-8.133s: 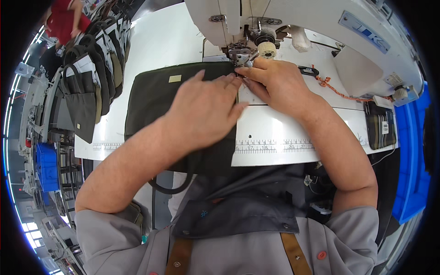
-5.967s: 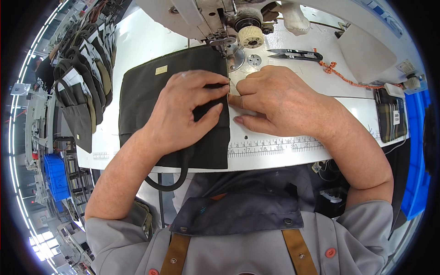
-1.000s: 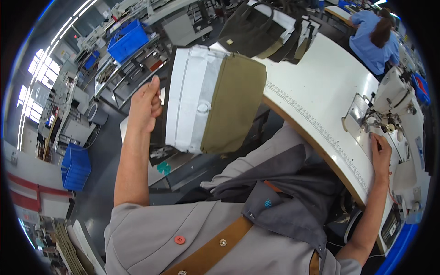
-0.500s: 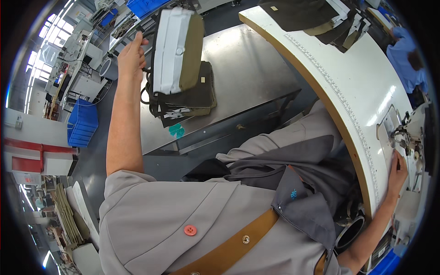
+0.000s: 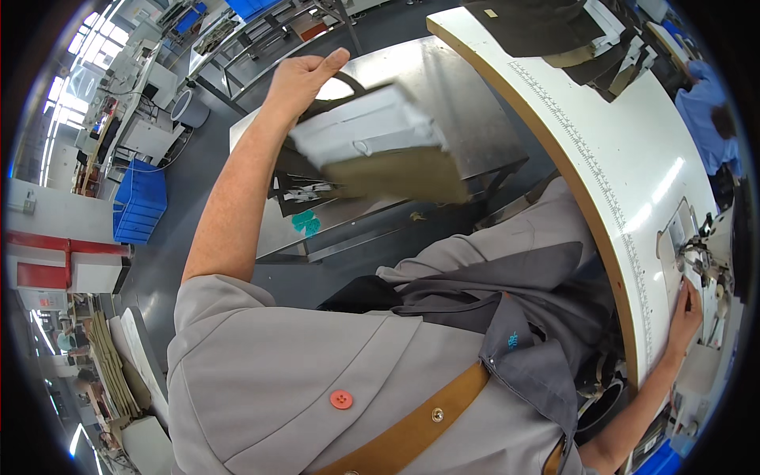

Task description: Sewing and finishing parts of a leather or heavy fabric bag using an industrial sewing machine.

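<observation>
My left hand (image 5: 305,83) is closed on the dark loop strap of a fabric bag panel (image 5: 372,131), holding it above a low metal table (image 5: 467,103). The panel is white on its upper part and olive green below, smeared by motion. Partly hidden behind it, a stack of dark fabric panels (image 5: 305,190) lies on the table. At the far right my right hand (image 5: 687,317) rests on the white sewing table (image 5: 633,170), fingers together, close to the needle area of a sewing machine (image 5: 701,253). What those fingers hold, if anything, cannot be made out.
Dark and olive fabric pieces (image 5: 546,39) with white parts lie at the sewing table's far end. A person in blue (image 5: 701,111) is beyond it. A blue crate (image 5: 141,202) and a grey bin (image 5: 190,111) stand on the floor to the left.
My left hand has swung right and slightly nearer the metal table's middle with the panel, which has turned from upright to tilted. My right hand has shifted only slightly, staying by the machine.
</observation>
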A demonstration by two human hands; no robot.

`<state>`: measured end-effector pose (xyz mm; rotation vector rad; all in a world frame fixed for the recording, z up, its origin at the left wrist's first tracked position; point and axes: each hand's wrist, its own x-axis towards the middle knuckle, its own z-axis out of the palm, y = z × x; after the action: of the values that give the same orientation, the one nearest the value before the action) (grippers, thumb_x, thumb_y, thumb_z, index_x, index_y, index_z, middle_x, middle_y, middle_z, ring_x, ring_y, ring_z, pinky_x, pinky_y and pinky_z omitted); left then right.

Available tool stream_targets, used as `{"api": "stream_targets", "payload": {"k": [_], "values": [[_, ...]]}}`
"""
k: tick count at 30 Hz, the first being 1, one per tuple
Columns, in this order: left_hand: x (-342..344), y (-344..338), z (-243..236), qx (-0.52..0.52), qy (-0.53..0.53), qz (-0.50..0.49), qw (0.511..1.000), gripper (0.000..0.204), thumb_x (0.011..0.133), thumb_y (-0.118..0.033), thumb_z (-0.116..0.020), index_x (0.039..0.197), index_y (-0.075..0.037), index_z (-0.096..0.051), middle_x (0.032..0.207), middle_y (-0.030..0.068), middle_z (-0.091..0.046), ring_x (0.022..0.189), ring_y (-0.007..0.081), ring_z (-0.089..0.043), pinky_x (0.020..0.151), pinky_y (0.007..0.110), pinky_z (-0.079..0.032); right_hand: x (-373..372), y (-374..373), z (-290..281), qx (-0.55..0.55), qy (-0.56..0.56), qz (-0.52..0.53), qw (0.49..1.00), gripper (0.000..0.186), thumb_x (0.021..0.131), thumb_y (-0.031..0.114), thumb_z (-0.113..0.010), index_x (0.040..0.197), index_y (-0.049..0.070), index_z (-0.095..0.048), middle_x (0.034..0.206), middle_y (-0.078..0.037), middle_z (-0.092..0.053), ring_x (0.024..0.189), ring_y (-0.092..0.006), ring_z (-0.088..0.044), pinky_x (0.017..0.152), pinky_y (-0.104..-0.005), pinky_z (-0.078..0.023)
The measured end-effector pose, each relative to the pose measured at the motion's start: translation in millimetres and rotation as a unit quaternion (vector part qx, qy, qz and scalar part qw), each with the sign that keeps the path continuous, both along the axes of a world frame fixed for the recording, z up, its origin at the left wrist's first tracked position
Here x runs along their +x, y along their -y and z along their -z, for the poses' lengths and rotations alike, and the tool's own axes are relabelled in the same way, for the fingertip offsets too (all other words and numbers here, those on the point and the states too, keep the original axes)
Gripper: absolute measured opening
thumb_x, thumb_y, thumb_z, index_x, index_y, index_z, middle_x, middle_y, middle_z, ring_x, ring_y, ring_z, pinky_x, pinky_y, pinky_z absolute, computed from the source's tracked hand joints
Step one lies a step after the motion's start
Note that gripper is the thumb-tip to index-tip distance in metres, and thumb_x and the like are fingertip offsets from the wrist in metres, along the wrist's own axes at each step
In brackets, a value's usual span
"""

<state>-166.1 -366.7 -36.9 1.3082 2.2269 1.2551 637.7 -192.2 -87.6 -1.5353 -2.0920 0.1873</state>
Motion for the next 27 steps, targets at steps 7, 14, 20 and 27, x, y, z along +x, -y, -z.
{"api": "stream_targets", "payload": {"k": [7,14,20,27], "values": [[-91,12,56,-0.053,0.266,-0.131,0.954,0.058,0.094,-0.065,-0.070,0.083,-0.008,-0.061,0.063,-0.0037,-0.045,0.049,0.0084,-0.035,0.045,0.027,-0.026,0,-1,2,0.015,0.020,0.008,1.000,0.029,0.108,0.013,-0.057,0.129,-0.002,-0.070,0.120,-0.012,-0.074,0.110,-0.0184,-0.067,0.100,-0.0308,-0.049],[-180,70,147,-0.154,-0.248,-0.238,0.926,0.056,0.093,-0.049,-0.073,0.117,0.002,-0.070,0.106,0.0207,-0.071,0.089,0.0314,-0.071,0.077,0.043,-0.059,-15,-1,5,0.038,0.008,0.002,0.999,0.028,0.108,0.015,-0.058,0.125,-0.002,-0.071,0.109,-0.010,-0.074,0.101,-0.0163,-0.066,0.091,-0.0287,-0.050],[-77,12,90,-0.062,-0.323,-0.249,0.911,0.045,0.086,-0.036,-0.081,0.119,-0.008,-0.069,0.137,0.0182,-0.058,0.130,0.0406,-0.054,0.107,0.051,-0.045,-42,25,-13,0.012,0.007,0.037,0.999,0.023,0.106,0.014,-0.061,0.120,0.000,-0.073,0.092,-0.005,-0.068,0.081,-0.0117,-0.058,0.075,-0.0264,-0.047],[29,-122,2,0.217,-0.373,0.053,0.900,0.039,0.092,-0.028,-0.078,0.121,-0.004,-0.067,0.125,0.0136,-0.067,0.117,0.0301,-0.065,0.103,0.040,-0.050,-58,33,-21,0.031,-0.024,0.034,0.999,0.019,0.103,0.008,-0.063,0.115,-0.002,-0.072,0.087,-0.006,-0.066,0.078,-0.0111,-0.056,0.072,-0.0258,-0.045]]}}
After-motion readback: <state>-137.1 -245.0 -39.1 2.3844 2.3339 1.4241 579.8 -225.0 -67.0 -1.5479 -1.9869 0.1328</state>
